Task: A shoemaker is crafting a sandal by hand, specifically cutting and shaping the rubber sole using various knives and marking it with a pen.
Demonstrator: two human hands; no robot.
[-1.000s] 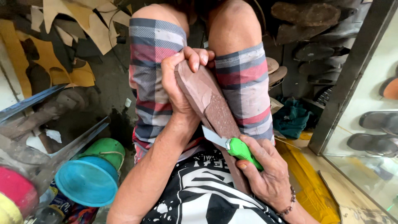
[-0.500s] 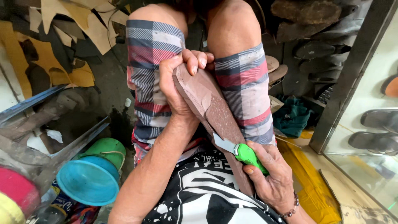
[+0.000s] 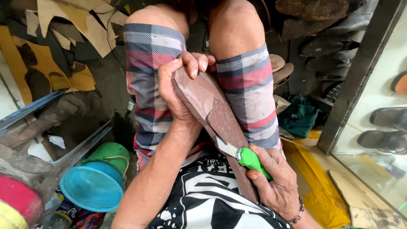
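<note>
Left hand [image 3: 178,91] clamped on the far end of a brown shoe sole [image 3: 212,114] — held between the knees.
Right hand [image 3: 275,186] closed around a green-handled knife [image 3: 248,159] — blade against the sole's near right edge.

The two bent knees in plaid shorts [image 3: 146,72] hem the gap between them; left of them, a round blue plastic bowl [image 3: 91,186] and tan leather offcuts [image 3: 80,29] crowd the floor.

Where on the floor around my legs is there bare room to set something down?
Bare dark floor lies left of the plaid shorts, between the yellow leather offcuts and the green bowl. Right is crowded: shoe soles, teal cloth.
</note>
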